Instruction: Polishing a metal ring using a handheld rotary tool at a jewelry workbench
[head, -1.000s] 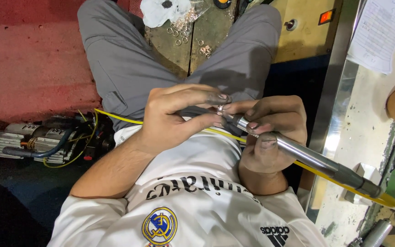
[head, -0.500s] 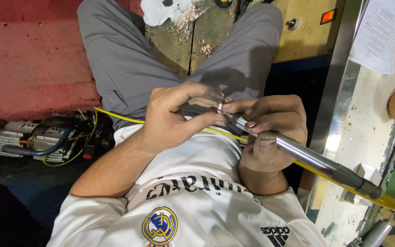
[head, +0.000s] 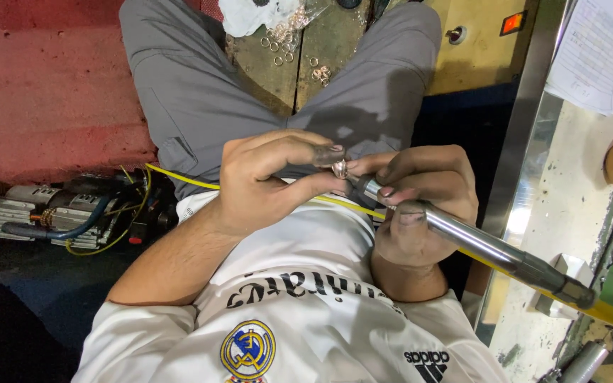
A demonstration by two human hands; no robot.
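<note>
Red steps (head: pixel 44 92) rise on one side of a cramped workshop corner, and a worn wooden board (head: pixel 285 78) between the seated person's knees carries a scatter of small metal rings (head: pixel 285 39). Above the lap, the left hand (head: pixel 264 184) is curled nearly shut, thumb and forefinger pinching a small metal ring (head: pixel 340 169). The right hand (head: pixel 423 202) is wrapped tight around a metal handpiece (head: pixel 462 237), thumb pressed along its shaft, the tip meeting the ring. Both hands sit close together, touching at the fingertips. A yellow hose (head: pixel 179 177) runs across the lap. Space is tight: a steel edge (head: pixel 526 142) of the counter (head: pixel 569 184) stands just beside the right hand, and a small motor unit (head: pixel 58 213) lies on the floor near the left elbow.
</note>
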